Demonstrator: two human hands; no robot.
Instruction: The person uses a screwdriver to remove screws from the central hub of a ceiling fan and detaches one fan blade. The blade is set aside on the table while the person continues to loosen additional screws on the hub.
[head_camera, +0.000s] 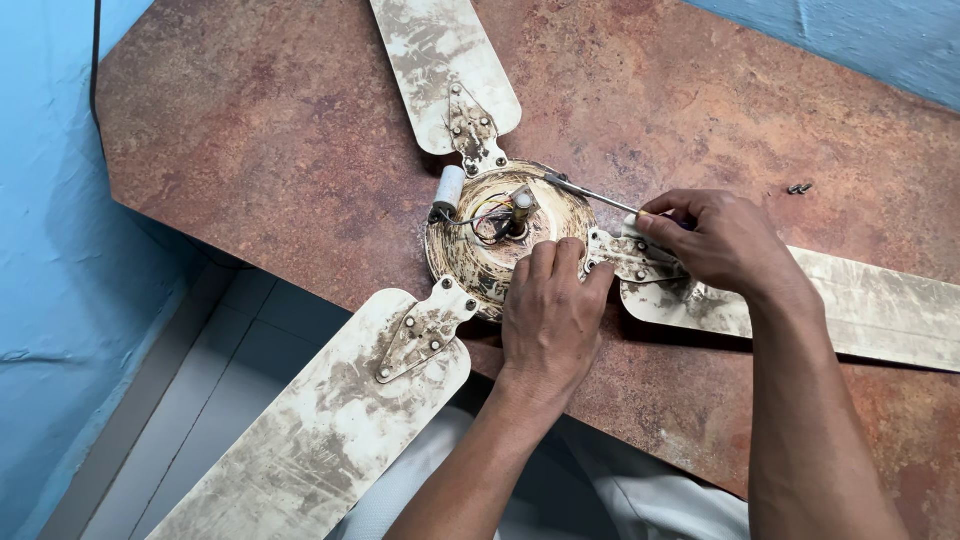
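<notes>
Head view only: a dirty cream ceiling fan (500, 240) lies on a reddish-brown mottled table (250, 130), motor housing up, three blades spreading out. Upper blade (440, 60) runs off the top edge, lower-left blade (320, 420) hangs past the table edge over a grey tiled floor (210, 380), right blade (860, 300) runs off toward the right edge. Each blade is fixed to the hub by a metal bracket with screws; all grimy, streaked brown. The round motor housing (480, 265) acts as a shallow open bowl: inside sit a tangle of coloured wires (490, 215), a short central shaft (522, 203), and on its rim a small white cylindrical capacitor (449, 189). Left hand (550, 315) rests flat on the housing's lower right side, fingers together and lightly curled, fingertips pressing the rim beside the right blade's bracket (630, 258); it grips nothing, just steadies. Right hand (725, 240) is closed in a pinch around the handle of a screwdriver (590, 193), thumb and fingers wrapped tight, the handle mostly hidden in the fist. The metal shaft slants up-left from the hand, tip touching the housing rim near the top right. Hand sits over the inner end of the right blade. Two small dark screws (799, 188) lie loose on the table, well apart from the fan, upper right. Blue wall (50, 250) on the left and at top right. Light cloth of the person's clothing shows under the table edge at bottom.
</notes>
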